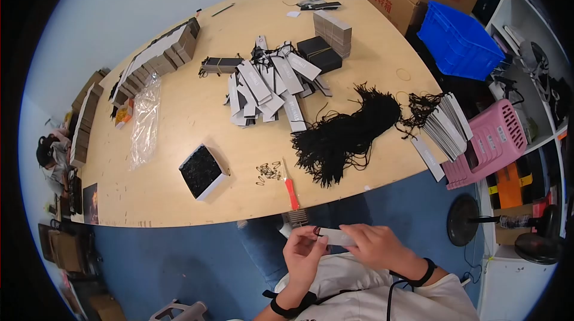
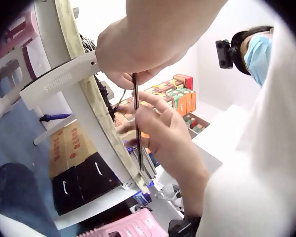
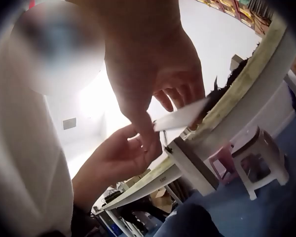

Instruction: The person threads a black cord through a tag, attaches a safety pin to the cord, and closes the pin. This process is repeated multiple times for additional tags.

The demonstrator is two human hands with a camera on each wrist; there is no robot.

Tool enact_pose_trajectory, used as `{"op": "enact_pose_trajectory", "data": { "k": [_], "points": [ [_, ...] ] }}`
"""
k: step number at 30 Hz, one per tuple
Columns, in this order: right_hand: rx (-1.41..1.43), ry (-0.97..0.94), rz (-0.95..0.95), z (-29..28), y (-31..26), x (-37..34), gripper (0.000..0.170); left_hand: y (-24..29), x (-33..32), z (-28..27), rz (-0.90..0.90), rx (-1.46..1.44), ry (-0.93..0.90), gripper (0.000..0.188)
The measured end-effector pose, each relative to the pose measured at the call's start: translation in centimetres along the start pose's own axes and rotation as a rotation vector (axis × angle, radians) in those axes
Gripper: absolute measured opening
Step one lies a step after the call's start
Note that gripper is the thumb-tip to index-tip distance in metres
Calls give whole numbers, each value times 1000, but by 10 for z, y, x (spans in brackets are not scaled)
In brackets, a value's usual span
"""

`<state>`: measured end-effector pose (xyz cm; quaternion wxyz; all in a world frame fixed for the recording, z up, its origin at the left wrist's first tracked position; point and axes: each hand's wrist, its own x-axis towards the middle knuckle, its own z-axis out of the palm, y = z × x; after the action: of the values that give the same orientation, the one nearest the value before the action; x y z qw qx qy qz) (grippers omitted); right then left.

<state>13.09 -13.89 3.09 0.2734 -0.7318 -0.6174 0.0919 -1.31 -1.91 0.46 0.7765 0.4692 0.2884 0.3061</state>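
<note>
In front of the lap, both hands meet at a pale hang tag (image 1: 336,237). My left hand (image 1: 304,258) pinches its left end between thumb and fingers. My right hand (image 1: 379,248) grips the other end from above. From the left hand in the left wrist view juts a white tag (image 2: 59,81) with a hole and the print ORIGINALS. A second tag (image 2: 137,123) shows edge-on there, between the right hand's thumb and fingers. The right wrist view has a white tag (image 3: 180,116) under the right hand's fingers, with a dark string close to the thumb.
On the table (image 1: 251,201) lie a red-handled awl (image 1: 290,192), small black rings (image 1: 269,171), an open box of black bits (image 1: 202,171), a bundle of black cords (image 1: 347,135) and piled tags (image 1: 269,85). A pink basket (image 1: 490,141) and strung tags (image 1: 448,127) are at the right.
</note>
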Motion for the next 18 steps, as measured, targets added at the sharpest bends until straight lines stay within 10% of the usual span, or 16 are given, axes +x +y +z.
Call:
{"op": "enact_pose_trajectory", "data": {
  "k": [9, 14, 18],
  "points": [
    [9, 79, 13, -58, 28, 31, 42, 15, 15, -10, 180, 92, 118, 21],
    [-184, 610, 387, -72, 93, 34, 44, 20, 24, -40, 465, 462, 328, 10],
    [-405, 583, 592, -77, 129, 7, 43, 36, 41, -64, 603, 846, 454, 18]
  ]
}}
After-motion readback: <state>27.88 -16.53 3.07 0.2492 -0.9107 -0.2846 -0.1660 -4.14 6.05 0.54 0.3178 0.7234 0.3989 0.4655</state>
